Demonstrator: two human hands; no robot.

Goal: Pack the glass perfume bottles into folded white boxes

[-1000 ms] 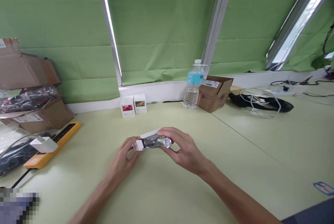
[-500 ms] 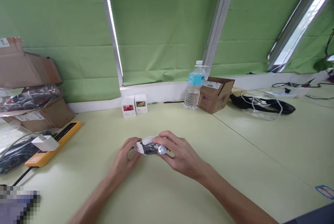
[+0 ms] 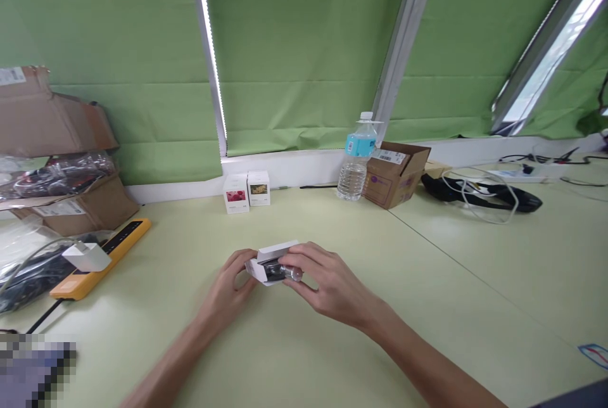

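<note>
My left hand (image 3: 229, 283) is closed on a small white box (image 3: 257, 270), which lies on its side with its open end and a raised flap facing right. A dark, shiny item with a clear rounded end (image 3: 293, 273) sits partly inside that open end. The fingers of my right hand (image 3: 329, 276) pinch this item from above and below, close to the flap. Both hands are just above the pale green table (image 3: 285, 351). Two upright white boxes, one with a red picture (image 3: 236, 196) and one with a yellow picture (image 3: 259, 189), stand behind them.
A water bottle (image 3: 354, 164) and an open cardboard box (image 3: 394, 177) stand at the back. To the right lies a black item (image 3: 522, 199) with a white cable. On the left are an orange power strip (image 3: 83, 284), stacked cardboard boxes (image 3: 90, 205) and plastic bags.
The dark item has gone further into the white box, and the box's flap now stands up more visibly. The view has shifted slightly.
</note>
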